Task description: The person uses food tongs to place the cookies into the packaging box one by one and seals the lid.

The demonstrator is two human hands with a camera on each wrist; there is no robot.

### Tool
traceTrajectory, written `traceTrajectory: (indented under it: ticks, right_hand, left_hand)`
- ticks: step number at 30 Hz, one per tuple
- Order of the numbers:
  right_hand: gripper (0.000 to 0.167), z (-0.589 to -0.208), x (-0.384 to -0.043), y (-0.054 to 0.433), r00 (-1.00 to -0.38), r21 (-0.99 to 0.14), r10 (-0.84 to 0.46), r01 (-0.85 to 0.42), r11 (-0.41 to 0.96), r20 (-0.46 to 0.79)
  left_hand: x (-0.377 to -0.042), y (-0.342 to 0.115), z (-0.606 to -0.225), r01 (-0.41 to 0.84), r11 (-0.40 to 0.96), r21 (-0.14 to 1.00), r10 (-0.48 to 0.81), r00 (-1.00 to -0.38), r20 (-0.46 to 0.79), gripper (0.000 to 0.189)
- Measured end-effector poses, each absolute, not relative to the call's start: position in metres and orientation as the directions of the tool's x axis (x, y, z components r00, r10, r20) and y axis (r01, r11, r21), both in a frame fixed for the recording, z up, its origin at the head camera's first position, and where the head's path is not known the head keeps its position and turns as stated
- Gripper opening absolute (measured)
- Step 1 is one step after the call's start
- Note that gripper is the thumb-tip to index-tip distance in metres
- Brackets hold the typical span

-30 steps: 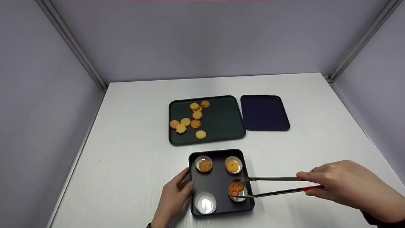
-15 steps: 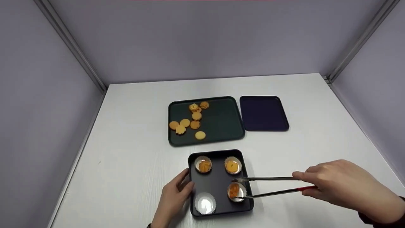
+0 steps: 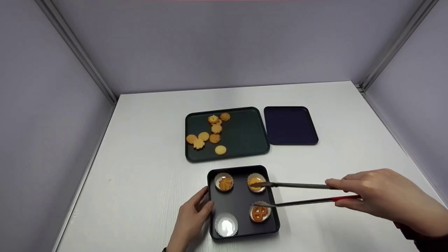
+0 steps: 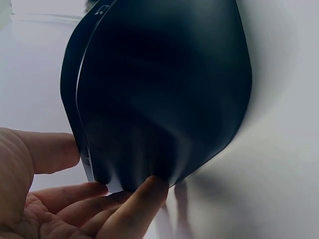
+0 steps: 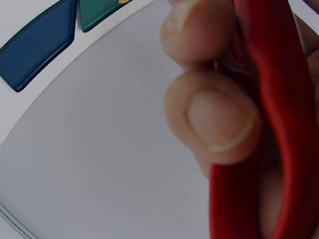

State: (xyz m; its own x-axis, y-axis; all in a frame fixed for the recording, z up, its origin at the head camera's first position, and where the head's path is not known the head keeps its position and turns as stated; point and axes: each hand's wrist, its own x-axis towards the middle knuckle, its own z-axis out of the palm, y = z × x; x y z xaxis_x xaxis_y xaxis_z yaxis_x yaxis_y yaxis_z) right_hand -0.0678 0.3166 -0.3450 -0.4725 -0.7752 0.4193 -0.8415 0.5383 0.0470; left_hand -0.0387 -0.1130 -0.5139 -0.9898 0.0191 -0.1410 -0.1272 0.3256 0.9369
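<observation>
- Head view: the right hand [image 3: 378, 199] has fingers and thumb curled round slender dark metal tongs with red grips [image 3: 302, 186]; the tips stand apart, with nothing seen between them, probably parted to free the glossy brown pretzel-shaped biscuit [image 3: 259, 214].
- That biscuit lies in a white fluted paper cup near the near-right corner of a deep black rectangular tray [image 3: 238, 199].
- The left hand [image 3: 191, 216], fingers loosely extended, touches the black tray's left edge without closing on it, seemingly to steady it.
- One paper cup sits toward each corner, perhaps to keep portions apart: a ridged golden biscuit [image 3: 225, 183] far left, a round yellow biscuit [image 3: 256, 189] far right under a tong tip, and an unfilled white paper cup [image 3: 226, 225] near left.
- Beyond the far edge, a dark green rectangular tray [image 3: 245, 134] carries assorted biscuits along its left half; a navy square tray [image 3: 291, 126] adjoins its right edge.
- The white, faintly grained worktop [image 3: 140, 157] meets plain lilac-grey walls [image 3: 224, 45] with metal corner strips.
</observation>
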Motion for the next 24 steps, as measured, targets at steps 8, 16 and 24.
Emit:
traceTrajectory:
  ticks: [8,16,24]
  right_hand:
    - [0.049,-0.36,-0.099,0.312,-0.472,0.02,-0.693,-0.819,0.574,0.545]
    - [0.031,-0.387,-0.127,0.284,-0.613,-0.071,-0.583,-0.719,0.691,0.534]
    - [0.025,-0.403,-0.148,0.252,-0.743,-0.153,-0.557,-0.64,0.753,0.37]
  left_hand:
    - [-0.038,-0.114,-0.517,-0.11,0.322,0.94,0.026,-0.992,-0.125,0.055]
    - [-0.038,-0.115,-0.519,-0.099,0.338,0.936,0.017,-0.994,-0.112,0.054]
    - [-0.038,-0.114,-0.518,-0.1,0.339,0.935,0.013,-0.994,-0.111,0.054]
